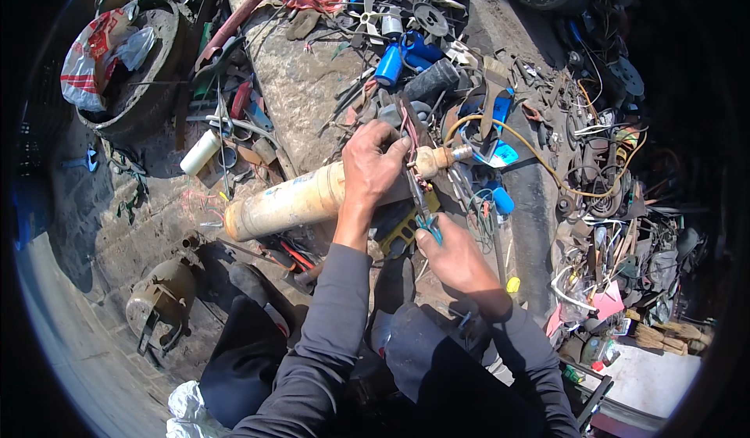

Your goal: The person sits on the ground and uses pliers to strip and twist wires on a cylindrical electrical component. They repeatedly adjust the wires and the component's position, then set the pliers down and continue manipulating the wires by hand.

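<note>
Wires, reddish ones, pinched between thumb and fingers of the left hand, right by the narrow end of that big tan cylinder. Right hand is wrapped round some teal-handled pliers just below (can't tell if the jaws are biting). Writing-wise, there's a bluish mark on the cylinder and red print on the white plastic bag at upper left, both too small to read.

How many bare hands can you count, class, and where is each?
2: the left hand, over the beige cylinder, pinching reddish wires; the right hand, gripping a teal-handled tool.
</note>
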